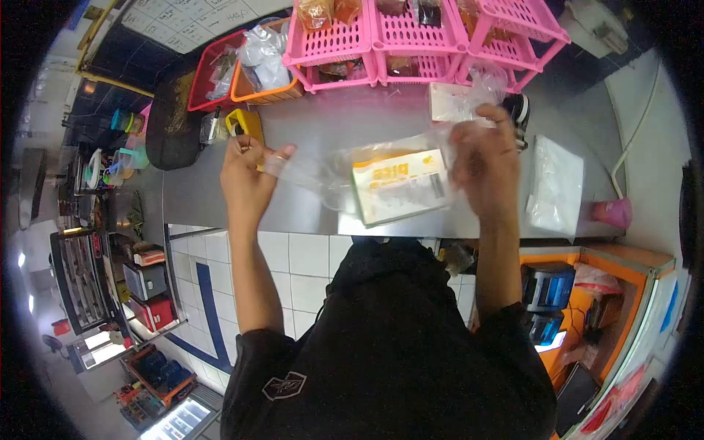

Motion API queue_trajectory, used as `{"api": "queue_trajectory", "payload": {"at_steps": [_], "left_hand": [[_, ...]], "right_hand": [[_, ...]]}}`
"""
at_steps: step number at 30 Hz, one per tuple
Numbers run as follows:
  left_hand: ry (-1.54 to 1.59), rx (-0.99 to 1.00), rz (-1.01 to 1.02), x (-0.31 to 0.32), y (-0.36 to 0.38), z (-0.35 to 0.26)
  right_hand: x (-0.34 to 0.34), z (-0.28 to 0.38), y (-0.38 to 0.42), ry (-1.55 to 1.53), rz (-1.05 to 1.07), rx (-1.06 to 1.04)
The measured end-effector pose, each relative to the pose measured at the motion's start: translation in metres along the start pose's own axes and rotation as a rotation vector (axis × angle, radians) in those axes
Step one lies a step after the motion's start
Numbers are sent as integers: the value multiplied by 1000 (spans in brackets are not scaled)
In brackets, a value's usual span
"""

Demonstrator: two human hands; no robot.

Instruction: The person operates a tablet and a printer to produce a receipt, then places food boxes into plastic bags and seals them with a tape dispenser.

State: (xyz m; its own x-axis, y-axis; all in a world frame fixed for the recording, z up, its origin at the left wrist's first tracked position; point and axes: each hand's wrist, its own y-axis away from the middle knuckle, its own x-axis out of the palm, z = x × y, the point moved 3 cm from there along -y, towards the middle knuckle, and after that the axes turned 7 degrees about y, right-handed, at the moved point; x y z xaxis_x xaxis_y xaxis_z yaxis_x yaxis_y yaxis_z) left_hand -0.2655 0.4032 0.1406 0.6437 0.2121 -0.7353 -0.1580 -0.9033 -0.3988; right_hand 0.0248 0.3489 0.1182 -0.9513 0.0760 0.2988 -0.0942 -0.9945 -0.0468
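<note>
Black shirt (396, 359): bottom
Left hand (248, 172), right hand (488, 161): fingers pinch bag (315, 178)
Bag: box (403, 187) shows through
Upper-left orange basket (273, 91): plastic (270, 67)

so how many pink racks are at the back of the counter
3, side by side: left rack beside the orange bin, middle rack, right rack. More may be out of frame.

You can't surely read the orange lettering (390, 174) on the white box (400, 196) by the tabletop's near edge (297, 226), nor the handwriting (187, 31) on the white chart (165, 40)
</note>
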Motion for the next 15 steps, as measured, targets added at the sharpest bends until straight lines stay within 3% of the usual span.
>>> {"api": "queue_trajectory", "payload": {"at_steps": [1, 2, 3, 5, 6, 7, 9, 12, 15], "left_hand": [[23, -22, 25, 2, -2, 7], [43, -44, 57, 2, -4, 11], [34, -38, 55, 0, -5, -1], [137, 187, 186, 4, 6, -42], [88, 332, -54, -15, -7, -27], [78, 316, -63, -27, -11, -14], [239, -34, -207, -57, -18, 15], [202, 2, -187, -54, -14, 21], [192, -59, -135, -45, -5, 53]], "right_hand": [[7, 2, -4, -78, 60, 66], [21, -3, 1, 58, 290, 20], [38, 9, 5, 116, 356, -16], [28, 7, -14, 42, 252, -3], [28, 9, -17, 46, 273, -1], [29, 11, -16, 19, 292, -20], [35, 9, -21, -32, 342, -37], [43, -2, -25, -31, 378, -52], [54, -21, -30, 70, 410, 86]]}}
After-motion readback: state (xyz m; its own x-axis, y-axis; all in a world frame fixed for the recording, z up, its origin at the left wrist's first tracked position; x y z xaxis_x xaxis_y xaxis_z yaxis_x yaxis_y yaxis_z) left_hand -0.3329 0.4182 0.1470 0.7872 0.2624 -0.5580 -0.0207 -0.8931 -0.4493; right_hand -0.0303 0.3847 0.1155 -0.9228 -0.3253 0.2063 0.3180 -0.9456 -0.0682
